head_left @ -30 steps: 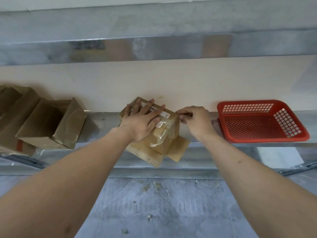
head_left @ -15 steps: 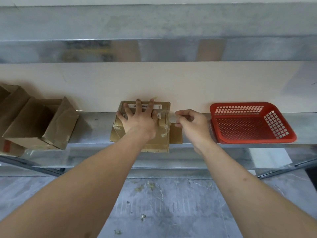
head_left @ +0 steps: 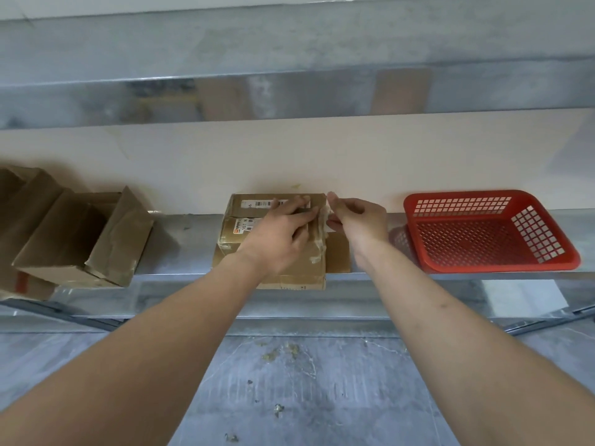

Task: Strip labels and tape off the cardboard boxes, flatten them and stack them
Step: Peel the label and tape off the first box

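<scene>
Both bare forearms extended forward; left hand [head_left: 283,235] flat, fingers straight, pressing down on taped brown cardboard box [head_left: 273,252]; right hand [head_left: 357,220] raised, thumb-finger grip pinching clear tape strip [head_left: 323,217]

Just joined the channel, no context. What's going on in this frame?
A person is stripping tape off a cardboard box on a metal shelf. The left hand presses flat on the box top; the right hand pinches clear tape at its right edge. Opened boxes sit to the left, a red basket to the right.
</scene>
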Motion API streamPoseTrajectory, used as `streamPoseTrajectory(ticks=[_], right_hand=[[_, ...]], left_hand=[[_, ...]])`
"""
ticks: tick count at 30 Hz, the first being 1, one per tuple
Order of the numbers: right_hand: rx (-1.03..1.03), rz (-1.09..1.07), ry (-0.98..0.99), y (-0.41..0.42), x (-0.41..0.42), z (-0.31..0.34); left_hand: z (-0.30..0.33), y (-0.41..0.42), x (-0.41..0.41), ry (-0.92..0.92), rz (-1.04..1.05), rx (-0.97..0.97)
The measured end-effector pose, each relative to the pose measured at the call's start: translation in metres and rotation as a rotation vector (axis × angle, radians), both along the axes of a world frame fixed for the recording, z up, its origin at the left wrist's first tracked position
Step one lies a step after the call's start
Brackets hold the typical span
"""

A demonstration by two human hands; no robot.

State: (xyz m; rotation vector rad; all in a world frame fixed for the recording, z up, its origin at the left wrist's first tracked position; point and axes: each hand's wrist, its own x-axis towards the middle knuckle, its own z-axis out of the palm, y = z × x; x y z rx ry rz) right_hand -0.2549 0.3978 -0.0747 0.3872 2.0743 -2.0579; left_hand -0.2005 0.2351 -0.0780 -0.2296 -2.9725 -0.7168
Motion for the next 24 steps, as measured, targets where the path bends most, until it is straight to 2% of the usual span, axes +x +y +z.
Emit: streamPoseTrajectory(ticks=[6, 8, 11, 12, 16, 19, 21, 24], right_hand=[[0.102, -0.028, -0.014, -0.011, -0.002, 0.003], [0.253, 0.027, 0.039, -0.007, -0.004, 0.003], [0.558, 0.139, 0.228, 0.0, 0.004, 0.01], [0.603, 0.135, 0.288, 0.003, 0.009, 0.011], [0.625, 0.135, 0.479, 0.017, 0.027, 0.007], [0.55, 0.177, 0.596, 0.025, 0.036, 0.008], [0.438, 0.204, 0.555, 0.025, 0.038, 0.011], [0.316, 0.112, 0.437, 0.021, 0.029, 0.01]], left_hand=[[0.003, -0.006, 0.001, -0.039, -0.047, 0.039], [0.0, -0.007, 0.0, -0.041, -0.055, 0.009], [0.001, -0.007, -0.004, -0.061, -0.044, -0.026], [0.002, -0.006, -0.005, -0.067, -0.038, -0.033], [0.004, -0.004, -0.007, -0.06, -0.036, -0.04], [0.003, -0.004, -0.008, -0.061, -0.032, -0.031], [0.005, -0.004, -0.009, -0.071, -0.032, -0.012], [0.008, -0.005, -0.007, -0.09, -0.037, 0.011]])
